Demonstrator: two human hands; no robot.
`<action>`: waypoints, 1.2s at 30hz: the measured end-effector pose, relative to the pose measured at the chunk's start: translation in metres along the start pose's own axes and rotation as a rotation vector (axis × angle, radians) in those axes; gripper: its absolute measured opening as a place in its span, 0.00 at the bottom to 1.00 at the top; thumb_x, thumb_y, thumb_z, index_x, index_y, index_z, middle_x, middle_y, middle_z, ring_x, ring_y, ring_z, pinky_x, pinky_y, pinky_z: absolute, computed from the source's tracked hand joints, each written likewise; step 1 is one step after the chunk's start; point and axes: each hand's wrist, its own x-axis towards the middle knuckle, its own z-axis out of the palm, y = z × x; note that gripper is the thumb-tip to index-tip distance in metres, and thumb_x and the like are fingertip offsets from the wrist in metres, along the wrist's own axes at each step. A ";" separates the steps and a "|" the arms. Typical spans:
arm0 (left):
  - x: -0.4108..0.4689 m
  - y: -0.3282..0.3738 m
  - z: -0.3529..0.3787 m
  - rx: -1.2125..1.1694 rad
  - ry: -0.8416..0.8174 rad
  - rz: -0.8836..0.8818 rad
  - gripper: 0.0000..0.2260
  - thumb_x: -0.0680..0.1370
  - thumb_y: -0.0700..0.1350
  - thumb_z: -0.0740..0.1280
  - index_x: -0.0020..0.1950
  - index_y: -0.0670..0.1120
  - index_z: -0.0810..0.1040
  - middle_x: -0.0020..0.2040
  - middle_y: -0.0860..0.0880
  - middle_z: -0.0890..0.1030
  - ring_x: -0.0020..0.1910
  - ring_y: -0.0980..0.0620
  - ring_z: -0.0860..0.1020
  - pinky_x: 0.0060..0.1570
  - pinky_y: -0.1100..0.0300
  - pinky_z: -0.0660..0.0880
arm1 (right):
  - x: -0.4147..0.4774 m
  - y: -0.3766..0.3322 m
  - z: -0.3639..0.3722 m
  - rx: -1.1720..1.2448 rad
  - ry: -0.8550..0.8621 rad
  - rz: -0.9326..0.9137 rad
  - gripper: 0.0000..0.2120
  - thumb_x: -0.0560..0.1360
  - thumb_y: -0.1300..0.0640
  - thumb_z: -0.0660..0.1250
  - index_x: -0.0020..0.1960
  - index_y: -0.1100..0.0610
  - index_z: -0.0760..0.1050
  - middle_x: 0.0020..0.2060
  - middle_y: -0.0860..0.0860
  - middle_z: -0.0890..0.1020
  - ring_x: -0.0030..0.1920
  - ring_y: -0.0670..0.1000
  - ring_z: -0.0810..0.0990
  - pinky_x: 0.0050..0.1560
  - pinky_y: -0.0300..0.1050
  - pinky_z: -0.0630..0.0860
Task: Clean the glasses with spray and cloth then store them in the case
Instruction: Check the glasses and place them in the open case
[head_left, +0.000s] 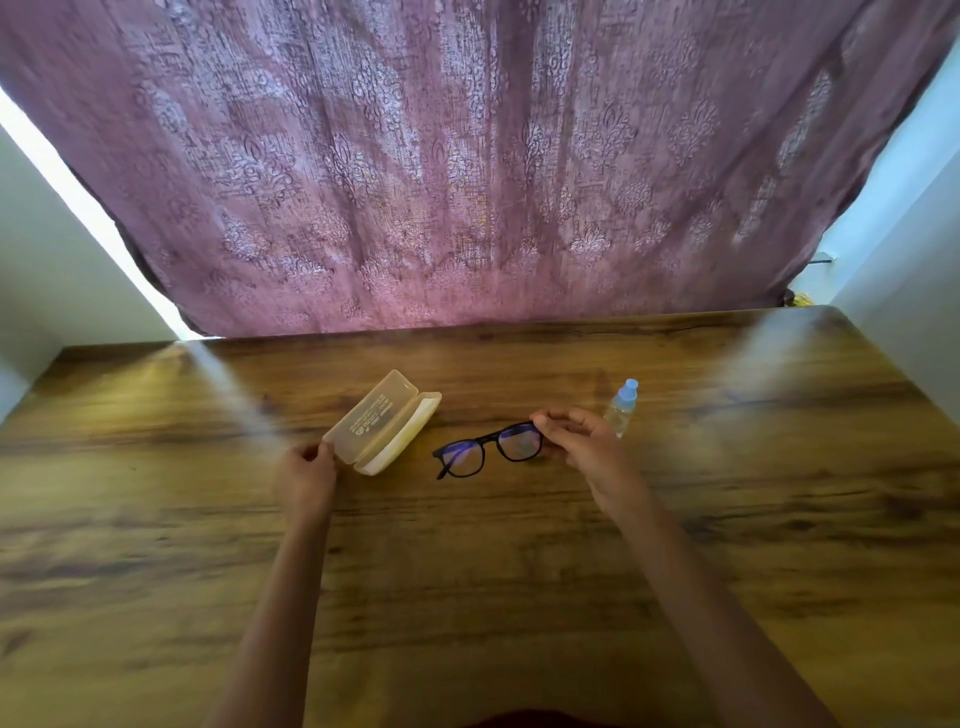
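set-up is judged: glasses (488, 449) are pinched by right hand (582, 441), open case (384, 423) gripped by left hand (306, 475); spray (622, 408), just beyond right hand, is probably needed next.

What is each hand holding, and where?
Right hand pinches the black glasses at one outer frame corner; left hand grips the open case at its near end.

Wooden table, curtain and walls are framing the scene.
The wooden table (467, 582) is lying under the grip of the right hand (582, 447). Beyond the grip a patterned mauve curtain (467, 171) is hanging to the table's far edge. Well apart on both sides white walls (52, 280) are standing, and a daylight strip (78, 197) is shining far left.
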 end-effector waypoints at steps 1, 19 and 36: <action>0.002 -0.001 0.000 0.016 0.009 0.012 0.13 0.78 0.51 0.62 0.51 0.45 0.82 0.41 0.49 0.84 0.40 0.49 0.82 0.45 0.46 0.80 | 0.000 0.000 -0.001 0.000 0.004 0.003 0.09 0.73 0.59 0.71 0.53 0.58 0.80 0.47 0.55 0.85 0.48 0.51 0.83 0.52 0.45 0.80; -0.033 0.022 0.015 0.078 0.041 0.288 0.12 0.78 0.48 0.64 0.52 0.44 0.84 0.40 0.47 0.84 0.37 0.52 0.79 0.32 0.60 0.67 | -0.004 0.001 0.004 -0.039 0.029 0.066 0.09 0.71 0.55 0.73 0.51 0.56 0.81 0.44 0.53 0.86 0.43 0.49 0.81 0.46 0.44 0.78; -0.056 0.020 0.020 0.041 -0.004 0.341 0.11 0.78 0.46 0.65 0.57 0.44 0.81 0.37 0.54 0.81 0.32 0.56 0.77 0.28 0.61 0.72 | -0.003 0.023 0.037 -0.184 0.008 0.150 0.08 0.74 0.54 0.71 0.51 0.54 0.79 0.42 0.50 0.82 0.38 0.45 0.76 0.37 0.36 0.73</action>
